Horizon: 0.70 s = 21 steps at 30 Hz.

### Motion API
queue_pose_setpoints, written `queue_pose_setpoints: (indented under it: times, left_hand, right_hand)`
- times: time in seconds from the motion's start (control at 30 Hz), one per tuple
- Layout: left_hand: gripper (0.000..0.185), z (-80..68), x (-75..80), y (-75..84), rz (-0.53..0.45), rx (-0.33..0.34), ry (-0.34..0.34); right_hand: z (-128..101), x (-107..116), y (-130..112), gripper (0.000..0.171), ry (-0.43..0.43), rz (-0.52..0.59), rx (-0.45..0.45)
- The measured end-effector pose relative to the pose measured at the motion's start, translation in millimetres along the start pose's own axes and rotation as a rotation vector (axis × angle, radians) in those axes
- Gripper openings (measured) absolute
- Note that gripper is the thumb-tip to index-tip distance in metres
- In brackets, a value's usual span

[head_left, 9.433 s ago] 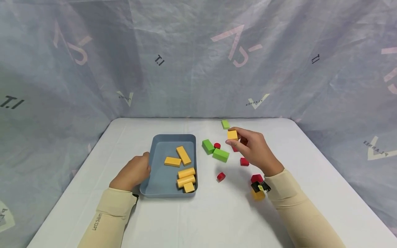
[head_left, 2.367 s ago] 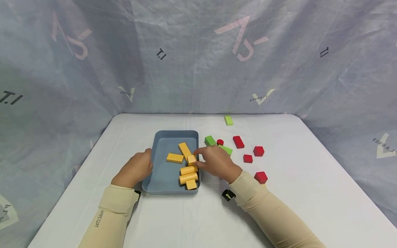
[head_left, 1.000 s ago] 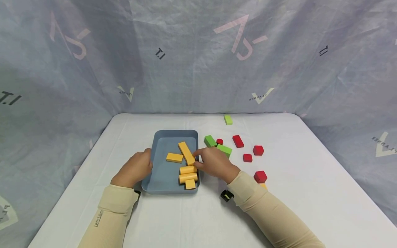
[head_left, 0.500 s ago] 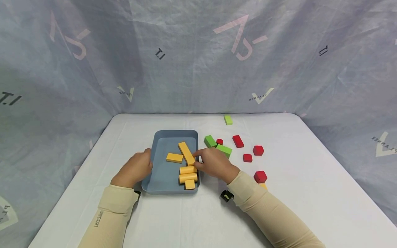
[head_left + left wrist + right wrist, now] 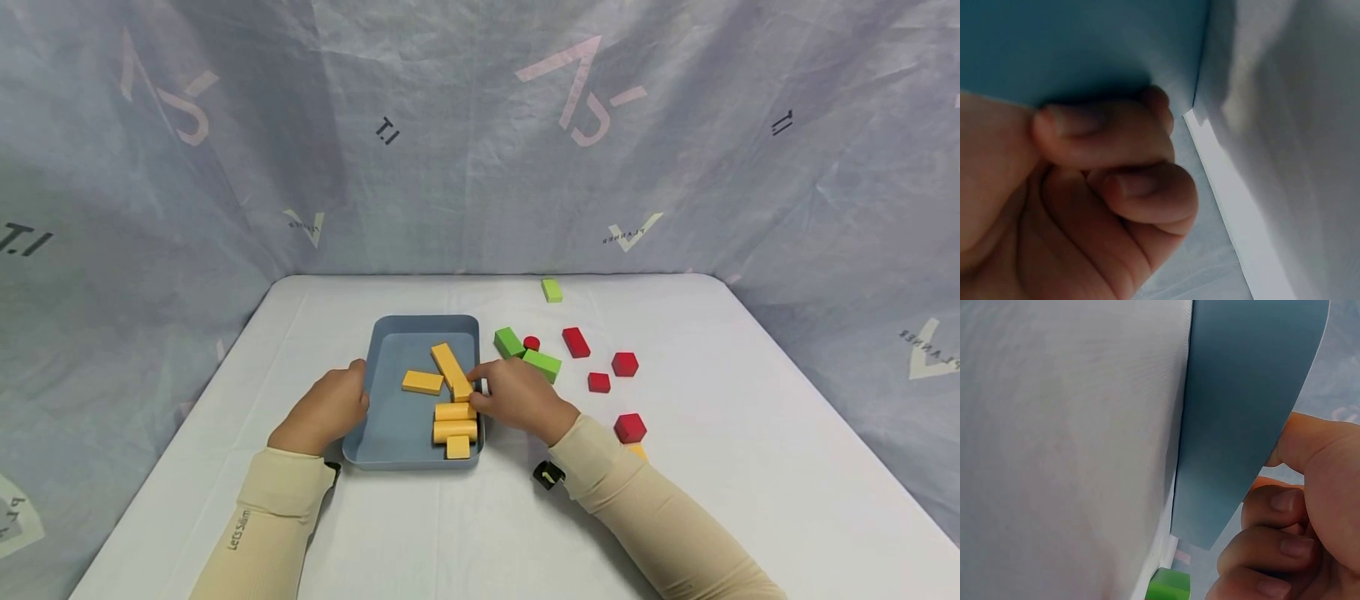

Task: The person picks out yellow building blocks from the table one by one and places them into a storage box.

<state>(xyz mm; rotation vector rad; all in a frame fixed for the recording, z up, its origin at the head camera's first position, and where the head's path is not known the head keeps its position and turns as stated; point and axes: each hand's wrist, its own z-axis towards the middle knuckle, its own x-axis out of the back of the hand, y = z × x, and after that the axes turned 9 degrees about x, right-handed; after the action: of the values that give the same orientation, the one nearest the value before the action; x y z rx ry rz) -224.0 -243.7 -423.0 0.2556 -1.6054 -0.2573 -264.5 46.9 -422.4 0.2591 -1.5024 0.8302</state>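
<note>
Left hand (image 5: 324,412): fingers curled against the left wall of the blue tray (image 5: 390,433), gripping its rim; the left wrist view shows fingertips (image 5: 1141,187) pressed to the blue wall.

Right hand (image 5: 521,398): at the tray's right rim, thumb and forefinger pinching a small yellow cube (image 5: 462,390) just inside the tray. The cube touches the near end of a long yellow block (image 5: 447,363). The right wrist view shows only the tray's outer wall (image 5: 1241,412), curled fingers (image 5: 1285,503) and a sliver of green (image 5: 1169,586) below; the cube itself is hidden there.

Tray contents: a flat yellow block (image 5: 422,382) left of the long one; two yellow cylinders (image 5: 455,421) lying side by side just below the cube; a yellow square block (image 5: 458,447) in the near right corner.

Tray sits on the white desk (image 5: 525,533), left of centre.

On the desk right of the tray: two green blocks (image 5: 508,342) (image 5: 543,363) with a small red piece (image 5: 532,342) between them, close behind the right hand. Further right: red bar (image 5: 575,342), red hexagon (image 5: 625,364), red cube (image 5: 598,382), another red block (image 5: 630,427) near the forearm, with a bit of yellow (image 5: 637,451) showing just beside the sleeve. A pale green block (image 5: 552,290) lies apart near the far edge.
</note>
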Motion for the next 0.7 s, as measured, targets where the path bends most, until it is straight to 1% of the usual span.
queue_pose_setpoints:
  times: [0.4, 0.7]
  left_hand:
    - [0.041, 0.0, 0.4, -0.3, -0.005, -0.004, 0.004]
    - [0.042, 0.4, -0.6, -1.1, -0.006, -0.008, 0.008]
  right_hand:
    - [0.4, -0.1, 0.4, 0.034, 0.005, 0.013, 0.005]
    - [-0.4, -0.2, 0.0, 0.034, 0.004, 0.015, 0.008]
